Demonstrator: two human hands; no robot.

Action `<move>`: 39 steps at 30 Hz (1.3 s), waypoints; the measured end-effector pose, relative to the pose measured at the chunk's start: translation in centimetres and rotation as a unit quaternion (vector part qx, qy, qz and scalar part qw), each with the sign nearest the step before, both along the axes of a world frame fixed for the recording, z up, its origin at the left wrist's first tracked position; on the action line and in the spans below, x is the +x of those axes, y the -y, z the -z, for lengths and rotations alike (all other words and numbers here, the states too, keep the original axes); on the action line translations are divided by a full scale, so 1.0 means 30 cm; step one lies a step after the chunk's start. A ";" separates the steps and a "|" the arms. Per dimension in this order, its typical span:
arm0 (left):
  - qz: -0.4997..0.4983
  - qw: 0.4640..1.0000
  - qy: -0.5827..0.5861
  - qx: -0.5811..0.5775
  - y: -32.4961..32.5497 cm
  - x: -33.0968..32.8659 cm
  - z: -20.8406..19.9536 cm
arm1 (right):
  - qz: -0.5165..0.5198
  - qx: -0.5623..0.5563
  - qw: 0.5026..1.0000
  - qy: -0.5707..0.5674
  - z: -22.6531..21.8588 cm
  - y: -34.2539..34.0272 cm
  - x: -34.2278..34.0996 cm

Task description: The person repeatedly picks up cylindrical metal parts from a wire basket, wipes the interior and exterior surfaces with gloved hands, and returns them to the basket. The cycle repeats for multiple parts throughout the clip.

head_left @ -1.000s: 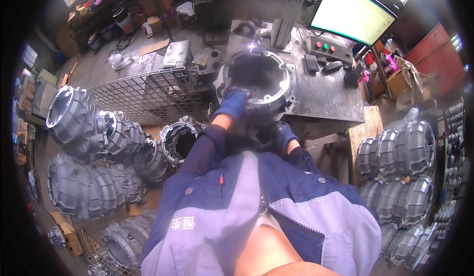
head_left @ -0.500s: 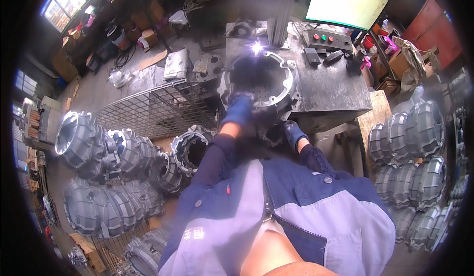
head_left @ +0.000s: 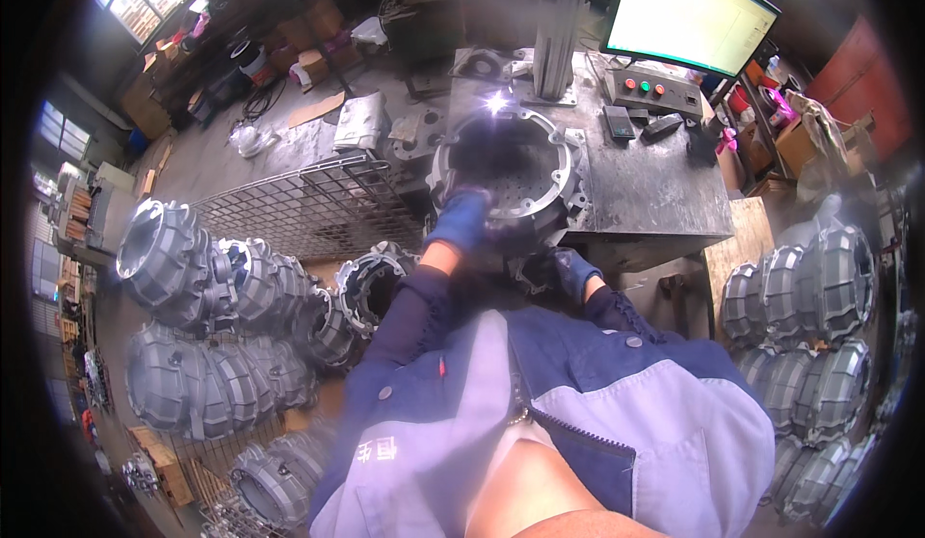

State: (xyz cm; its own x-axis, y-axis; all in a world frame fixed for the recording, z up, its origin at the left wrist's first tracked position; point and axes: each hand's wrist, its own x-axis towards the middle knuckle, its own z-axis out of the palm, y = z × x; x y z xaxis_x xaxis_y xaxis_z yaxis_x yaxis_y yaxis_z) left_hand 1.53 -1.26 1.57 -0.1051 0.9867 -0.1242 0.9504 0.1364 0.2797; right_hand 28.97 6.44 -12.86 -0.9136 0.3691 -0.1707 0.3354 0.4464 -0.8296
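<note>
A round grey cast-metal housing (head_left: 525,209) sits at the front edge of the dark worktable (head_left: 646,186), its open ring facing up. My left hand (head_left: 464,218), in a blue glove, is closed on the near-left part of its rim, and the fingertips are blurred. Lower and to the right, my right hand (head_left: 578,273), also gloved, is beside the underside of the housing, just below the table edge. Its fingers are dark and partly hidden, so their grip is unclear. At the far rim of the housing shines a bright violet-white spark (head_left: 496,104).
Behind the housing rises a metal column (head_left: 557,37). A lit monitor (head_left: 689,18) and a button box (head_left: 655,93) are at the back right. Similar housings are stacked at left (head_left: 193,374) and right (head_left: 814,288). A wire-mesh cage (head_left: 299,212) borders the left.
The view has shifted slightly, so the bench appears a little lower and to the right. My left hand stays at the rim; the right hand remains low by the housing. The spark is still lit.
</note>
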 end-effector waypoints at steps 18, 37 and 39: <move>-0.108 0.989 0.098 0.023 -0.153 0.266 0.007 | -0.173 0.206 0.961 -0.061 -0.126 -0.079 -0.001; -0.131 0.984 0.104 0.056 -0.143 0.290 -0.002 | -0.255 0.330 0.872 -0.255 -0.117 -0.128 -0.023; -0.166 0.975 0.121 0.089 -0.130 0.300 -0.002 | -0.249 0.288 0.882 -0.278 -0.137 -0.135 -0.021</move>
State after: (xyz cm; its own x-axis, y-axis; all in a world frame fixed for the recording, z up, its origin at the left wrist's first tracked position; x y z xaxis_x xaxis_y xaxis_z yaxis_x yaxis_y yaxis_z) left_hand 10.53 2.64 1.63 -0.4105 0.9117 -0.0149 0.7651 0.3533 0.5383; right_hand 28.35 10.51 -8.74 -0.8702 -0.2219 0.4399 -0.4083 0.8245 -0.3919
